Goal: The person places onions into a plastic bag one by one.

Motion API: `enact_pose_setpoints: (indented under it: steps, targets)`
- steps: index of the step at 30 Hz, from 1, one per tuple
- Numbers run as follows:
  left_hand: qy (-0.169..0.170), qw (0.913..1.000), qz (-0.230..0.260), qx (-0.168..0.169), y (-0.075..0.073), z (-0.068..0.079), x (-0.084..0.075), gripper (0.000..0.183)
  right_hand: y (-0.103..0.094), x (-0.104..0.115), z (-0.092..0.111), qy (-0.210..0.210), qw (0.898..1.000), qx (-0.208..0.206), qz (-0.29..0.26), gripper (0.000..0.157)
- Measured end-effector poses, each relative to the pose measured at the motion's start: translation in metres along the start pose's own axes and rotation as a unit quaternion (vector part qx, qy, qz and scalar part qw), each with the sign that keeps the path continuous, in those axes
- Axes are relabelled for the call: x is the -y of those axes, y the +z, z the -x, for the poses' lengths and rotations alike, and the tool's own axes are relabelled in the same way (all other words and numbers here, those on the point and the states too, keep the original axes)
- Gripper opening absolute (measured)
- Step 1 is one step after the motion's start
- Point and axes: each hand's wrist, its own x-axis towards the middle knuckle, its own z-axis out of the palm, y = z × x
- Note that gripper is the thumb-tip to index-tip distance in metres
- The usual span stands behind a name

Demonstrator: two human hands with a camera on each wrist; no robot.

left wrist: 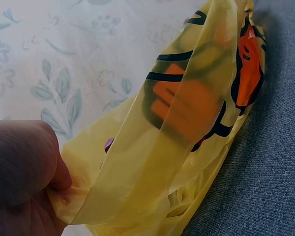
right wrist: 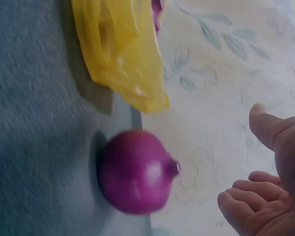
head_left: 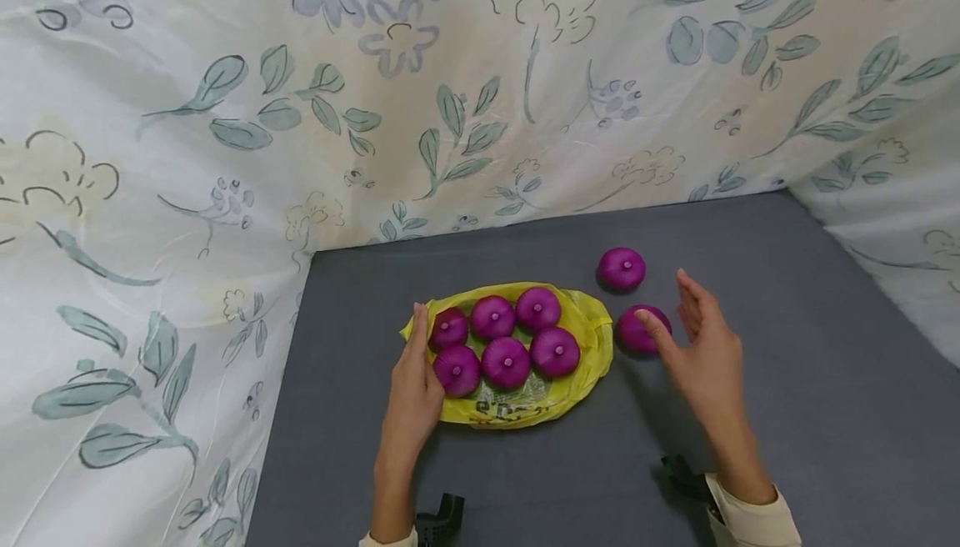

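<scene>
A yellow plastic bag point(head_left: 592, 363) lies spread open with several purple onions point(head_left: 506, 363) inside. My left hand point(head_left: 414, 388) holds the bag's left edge; in the left wrist view its thumb and fingers pinch the yellow plastic point(left wrist: 137, 177). Over by the bag's right side, my right hand point(head_left: 708, 363) hovers with its fingers extended and the thumb spread apart. The head view shows its thumb overlapping a loose onion point(head_left: 636, 332), while a gap separates hand and onion point(right wrist: 135, 172) in the right wrist view. Behind it sits a second loose onion point(head_left: 622, 269).
A dark grey cloth surface point(head_left: 555, 489) lies under everything. Floral fabric point(head_left: 465, 113) rises behind it and along both sides. Each wrist carries a dark strapped mount point(head_left: 441, 518).
</scene>
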Motion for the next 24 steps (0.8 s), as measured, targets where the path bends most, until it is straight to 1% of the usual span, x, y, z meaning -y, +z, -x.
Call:
enact_pose_setpoints:
  steps: [5,12,16,19,22,24]
  targets:
    - [0.020,0.9997,-0.009,-0.006,0.001,-0.002,0.000,0.082,-0.016,-0.005,-0.004,0.023,0.999,-0.038,-0.010,0.079]
    - [0.013,0.9999,-0.005,-0.002,0.001,-0.003,0.001,0.079,-0.034,-0.014,-0.009,0.046,0.995,-0.085,-0.014,0.078]
    - [0.016,0.9999,-0.006,-0.003,0.002,-0.003,0.002,0.078,-0.041,-0.018,-0.010,0.060,0.992,-0.110,-0.023,0.077]
    - [0.024,0.9997,-0.009,-0.006,0.003,-0.003,0.003,0.076,-0.042,-0.019,-0.009,0.068,0.991,-0.113,-0.028,0.077]
    - [0.031,0.9994,-0.012,-0.010,0.004,-0.003,0.003,0.075,-0.040,-0.020,-0.008,0.074,0.991,-0.102,-0.031,0.077]
    - [0.028,0.9995,-0.011,-0.008,0.004,-0.003,0.003,0.075,-0.037,-0.020,-0.006,0.079,0.992,-0.091,-0.035,0.078]
